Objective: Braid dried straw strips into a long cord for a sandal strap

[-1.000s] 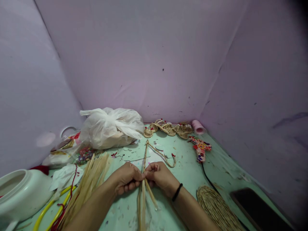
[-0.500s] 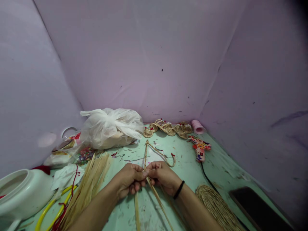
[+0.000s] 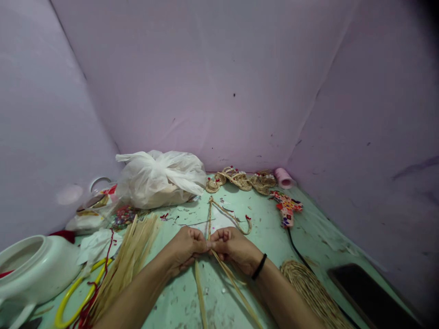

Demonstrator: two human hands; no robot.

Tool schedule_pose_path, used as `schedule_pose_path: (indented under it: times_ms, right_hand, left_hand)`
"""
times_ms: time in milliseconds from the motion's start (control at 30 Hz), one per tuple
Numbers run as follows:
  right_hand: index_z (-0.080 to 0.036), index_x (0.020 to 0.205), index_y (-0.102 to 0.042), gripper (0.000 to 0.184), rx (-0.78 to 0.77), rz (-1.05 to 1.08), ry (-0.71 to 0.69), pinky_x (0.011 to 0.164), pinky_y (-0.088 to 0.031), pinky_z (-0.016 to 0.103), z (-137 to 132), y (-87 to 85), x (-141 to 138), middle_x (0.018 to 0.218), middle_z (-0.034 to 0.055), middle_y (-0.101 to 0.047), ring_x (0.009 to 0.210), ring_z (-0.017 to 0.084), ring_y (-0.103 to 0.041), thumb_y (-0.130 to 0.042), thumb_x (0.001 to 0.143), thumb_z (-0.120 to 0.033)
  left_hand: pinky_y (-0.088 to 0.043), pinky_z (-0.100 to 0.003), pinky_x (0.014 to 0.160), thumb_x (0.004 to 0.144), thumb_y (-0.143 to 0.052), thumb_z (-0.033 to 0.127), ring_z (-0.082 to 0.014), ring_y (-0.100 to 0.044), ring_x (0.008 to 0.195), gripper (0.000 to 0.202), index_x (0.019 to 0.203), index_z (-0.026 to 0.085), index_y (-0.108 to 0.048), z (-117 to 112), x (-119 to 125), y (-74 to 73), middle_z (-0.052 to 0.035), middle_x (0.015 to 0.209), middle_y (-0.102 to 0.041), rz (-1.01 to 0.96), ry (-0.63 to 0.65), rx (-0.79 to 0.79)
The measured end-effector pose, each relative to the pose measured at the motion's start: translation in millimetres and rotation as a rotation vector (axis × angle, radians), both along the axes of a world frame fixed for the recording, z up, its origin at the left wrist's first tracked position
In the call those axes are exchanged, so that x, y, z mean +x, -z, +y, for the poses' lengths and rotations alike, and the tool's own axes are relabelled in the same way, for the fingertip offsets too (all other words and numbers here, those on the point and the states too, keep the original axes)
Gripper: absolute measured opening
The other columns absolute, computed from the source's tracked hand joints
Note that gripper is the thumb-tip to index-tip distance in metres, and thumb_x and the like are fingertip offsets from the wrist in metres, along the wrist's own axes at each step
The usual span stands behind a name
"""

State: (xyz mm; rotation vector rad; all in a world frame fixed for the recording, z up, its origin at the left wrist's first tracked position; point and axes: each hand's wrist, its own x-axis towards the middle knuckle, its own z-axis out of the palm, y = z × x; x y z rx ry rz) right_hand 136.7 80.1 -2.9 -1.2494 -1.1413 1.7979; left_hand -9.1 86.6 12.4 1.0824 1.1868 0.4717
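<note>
A thin braided straw cord (image 3: 210, 214) runs from the far middle of the table down to both hands; its other length bends off right and ends in a hook tied with red thread. My left hand (image 3: 188, 246) is closed, pinching the braid's near end between thumb and fingers. Pressed against it, my right hand (image 3: 230, 246) also pinches the braid and wears a black band at the wrist. Loose flat straw strips (image 3: 236, 288) trail from under the fingers toward me, and another strip (image 3: 200, 294) hangs from the left hand. Exact finger contact is partly hidden.
Left lie a bundle of dried strips (image 3: 126, 260), yellow-handled scissors (image 3: 73, 301), a white pot (image 3: 51, 265) and a tied plastic bag (image 3: 161, 178). Behind are small woven slippers (image 3: 240, 180) and pink thread (image 3: 284, 178). Right are a patterned corded tool (image 3: 287, 208), a woven oval (image 3: 305, 292) and a phone (image 3: 366, 292).
Both hands stay together at the braid, with the fingers slightly shifted. The loose strips below have swung right and spread. The whole view has moved a little.
</note>
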Motion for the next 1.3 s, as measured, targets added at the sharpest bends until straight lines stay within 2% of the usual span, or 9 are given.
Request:
schedule_pose_path:
  times_ms: [100,267,433,567,667,800,967,1133,1300]
  right_hand:
    - [-0.014,0.054,-0.051,0.008,0.025,-0.023,-0.007,0.036,-0.02,0.018,-1.4,-1.9,0.1,0.043,-0.0041,-0.051,0.033,0.003,-0.035,-0.057,0.052,-0.019]
    - [-0.015,0.056,-0.05,0.005,0.068,-0.092,0.007,0.036,-0.022,0.018,0.1,5.0,-1.7,0.04,-0.0054,-0.048,0.033,0.004,-0.036,-0.054,0.053,-0.016]
    - [-0.015,0.048,-0.053,0.005,0.165,-0.365,0.038,0.036,-0.022,0.019,3.5,11.2,0.9,0.036,-0.0045,-0.045,0.034,0.005,-0.034,-0.054,0.052,-0.013]
    - [-0.015,0.038,-0.05,0.015,0.137,-0.505,0.002,0.034,-0.021,0.02,1.4,1.7,1.9,0.032,-0.0034,-0.042,0.031,0.005,-0.031,-0.052,0.053,-0.013]
    - [-0.016,0.036,-0.051,0.018,0.076,-0.529,-0.039,0.034,-0.024,0.021,-5.3,-8.3,-5.1,0.03,-0.0021,-0.042,0.029,0.007,-0.035,-0.046,0.053,-0.012]
    - [-0.014,0.042,-0.057,0.015,0.268,-0.77,0.057,0.038,-0.024,0.02,-18.3,-18.1,-20.8,0.037,0.002,-0.052,0.036,0.009,-0.043,-0.047,0.052,-0.01]
    - [-0.014,0.053,-0.064,0.016,0.486,-0.976,0.112,0.043,-0.023,0.022,-30.4,-22.3,-33.0,0.054,0.0087,-0.063,0.047,0.011,-0.049,-0.05,0.057,-0.012]
    - [-0.015,0.051,-0.063,0.014,0.372,-0.793,-0.054,0.042,-0.024,0.022,-21.6,-24.1,-16.4,0.049,0.0048,-0.06,0.044,0.011,-0.045,-0.055,0.06,-0.022]
    - [-0.014,0.057,-0.058,0.014,0.286,-0.542,0.13,0.045,-0.033,0.021,-6.1,-13.9,11.8,0.055,0.0041,-0.061,0.047,0.01,-0.05,-0.05,0.064,-0.022]
  left_hand:
    - [-0.007,-0.017,0.028,0.054,-0.063,0.037,-0.0002,-0.019,0.025,0.027,0.058,0.014,-0.05,0.5,-4.0,1.0,0.0095,0.037,-0.035,-0.048,0.051,-0.011]
    - [-0.005,-0.018,0.029,0.054,-0.057,0.031,-0.0013,-0.016,0.024,0.019,0.051,0.016,-0.045,-0.8,1.3,3.1,0.0092,0.033,-0.032,0.024,-0.037,0.003]
    - [-0.006,-0.019,0.032,0.05,-0.051,0.02,-0.0015,-0.016,0.026,0.013,0.044,0.016,-0.041,-0.6,9.8,2.9,0.0083,0.03,-0.031,0.114,-0.114,0.032]
    - [-0.01,-0.019,0.034,0.047,-0.049,0.014,-0.002,-0.021,0.03,0.008,0.041,0.013,-0.044,-0.7,13.7,2.9,0.0065,0.03,-0.033,0.15,-0.129,0.094]
    - [-0.008,-0.019,0.033,0.046,-0.045,0.013,-0.002,-0.017,0.029,0.006,0.041,0.015,-0.041,-2.7,14.8,2.9,0.0073,0.029,-0.029,0.167,-0.178,0.071]
    - [-0.004,-0.019,0.032,0.046,-0.043,0.014,-0.002,-0.012,0.029,0.009,0.043,0.017,-0.036,-4.8,10.5,3.9,0.0089,0.031,-0.023,0.108,-0.236,0.014]
    - [-0.004,-0.019,0.031,0.049,-0.05,0.019,-0.0017,-0.015,0.028,0.01,0.045,0.016,-0.042,-3.9,3.4,1.5,0.0084,0.032,-0.028,-0.013,-0.149,0.029]
    - [-0.008,-0.019,0.032,0.047,-0.052,0.017,-0.0014,-0.019,0.027,0.005,0.047,0.013,-0.049,-1.7,-0.1,1.4,0.0073,0.031,-0.033,0.035,-0.067,0.052]
    - [-0.009,-0.019,0.031,0.05,-0.054,0.023,-0.002,-0.021,0.026,0.01,0.052,0.013,-0.051,0.3,-5.7,5.5,0.0067,0.032,-0.037,0.015,0.006,0.068]
